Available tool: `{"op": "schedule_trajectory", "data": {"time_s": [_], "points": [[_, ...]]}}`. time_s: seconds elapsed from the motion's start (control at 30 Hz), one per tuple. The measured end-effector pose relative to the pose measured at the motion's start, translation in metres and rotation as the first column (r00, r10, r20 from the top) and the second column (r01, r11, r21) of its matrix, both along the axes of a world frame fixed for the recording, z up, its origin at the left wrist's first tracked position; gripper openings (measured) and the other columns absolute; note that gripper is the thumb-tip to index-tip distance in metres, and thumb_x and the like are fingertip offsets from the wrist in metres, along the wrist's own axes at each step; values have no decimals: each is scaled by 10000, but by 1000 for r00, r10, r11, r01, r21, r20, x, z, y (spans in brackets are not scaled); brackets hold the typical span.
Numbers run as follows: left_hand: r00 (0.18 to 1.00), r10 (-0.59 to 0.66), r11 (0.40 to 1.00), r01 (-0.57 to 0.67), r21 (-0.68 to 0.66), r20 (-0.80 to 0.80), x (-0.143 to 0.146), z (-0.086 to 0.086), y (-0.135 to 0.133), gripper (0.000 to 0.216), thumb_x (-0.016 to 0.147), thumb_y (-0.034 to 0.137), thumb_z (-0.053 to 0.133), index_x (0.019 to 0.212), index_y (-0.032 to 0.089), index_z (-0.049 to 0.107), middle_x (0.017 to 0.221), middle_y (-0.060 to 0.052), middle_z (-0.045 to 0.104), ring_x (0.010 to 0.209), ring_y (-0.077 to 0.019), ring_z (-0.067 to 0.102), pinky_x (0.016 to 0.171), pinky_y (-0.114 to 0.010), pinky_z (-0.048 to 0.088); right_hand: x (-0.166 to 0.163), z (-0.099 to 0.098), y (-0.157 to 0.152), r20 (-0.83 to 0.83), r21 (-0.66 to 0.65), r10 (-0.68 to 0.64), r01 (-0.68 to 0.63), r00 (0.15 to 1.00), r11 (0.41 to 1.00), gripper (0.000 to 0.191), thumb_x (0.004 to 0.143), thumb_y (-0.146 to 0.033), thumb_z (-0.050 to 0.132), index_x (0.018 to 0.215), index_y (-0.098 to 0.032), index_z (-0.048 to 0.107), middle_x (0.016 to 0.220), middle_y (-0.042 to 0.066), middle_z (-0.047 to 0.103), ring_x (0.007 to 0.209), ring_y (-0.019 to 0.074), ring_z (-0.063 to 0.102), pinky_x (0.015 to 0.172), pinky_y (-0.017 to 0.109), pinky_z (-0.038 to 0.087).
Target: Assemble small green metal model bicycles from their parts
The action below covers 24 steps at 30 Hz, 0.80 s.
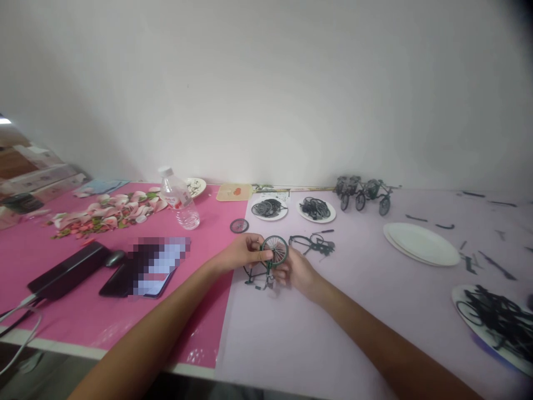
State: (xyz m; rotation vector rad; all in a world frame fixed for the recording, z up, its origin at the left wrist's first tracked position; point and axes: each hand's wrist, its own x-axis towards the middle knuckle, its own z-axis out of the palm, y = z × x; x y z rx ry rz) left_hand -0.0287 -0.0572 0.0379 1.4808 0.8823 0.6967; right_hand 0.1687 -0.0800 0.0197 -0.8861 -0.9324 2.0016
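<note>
In the head view, both hands meet at the middle of the counter (287, 344) and hold one little toy bicycle (268, 272) just above it. The left hand (241, 253) is closed, with its thumb on the middle of a spoked wheel (280, 243). The right hand (303, 272) curls its fingers around the bike from the other side. The wheel is at the top and the thin frame hangs below. I can't tell if the wheel is stuck on tight, or if the bike has its other wheel.

From the hands, a bunch of bikes (366, 195) stands up at 2 o'clock. They have wheels on and look done, but they are too close together to count.

Lots of bits look left to use. One loose wheel (239, 225) lies at 10 o'clock. A plate of wheels (268, 209) sits at 12 o'clock, and a plate of thin dark parts (315, 209) at 1 o'clock. A dark frame (312, 243) lies near the right hand, at 2 o'clock, and no big wheel shows on it. At 4 o'clock, a plate at the edge holds a big pile of dark frames (495, 322).
</note>
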Motion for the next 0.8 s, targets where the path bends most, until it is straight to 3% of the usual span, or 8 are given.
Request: {"op": "schedule_trajectory", "data": {"time_s": [0.3, 0.8], "points": [[1000, -3, 1000, 3, -26, -6, -6, -5, 7, 518, 738, 591, 849, 809, 167, 559, 601, 75, 500, 443, -52, 445, 423, -181, 372, 1, -1, 2, -6, 15, 72, -72, 997, 997, 401, 796, -574, 708, 879, -252, 483, 526, -107, 368, 434, 112, 398, 376, 199, 328], [1000, -10, 1000, 10, -13, -18, -6, -4, 6, 502, 758, 588, 835, 836, 161, 582, 604, 70, 509, 447, -57, 454, 425, -184, 382, 2, 1, -1, -2, 34, 20, -20, 1000, 999, 394, 807, -560, 724, 819, -244, 488, 539, -112, 326, 442, 93, 372, 384, 195, 351]]}}
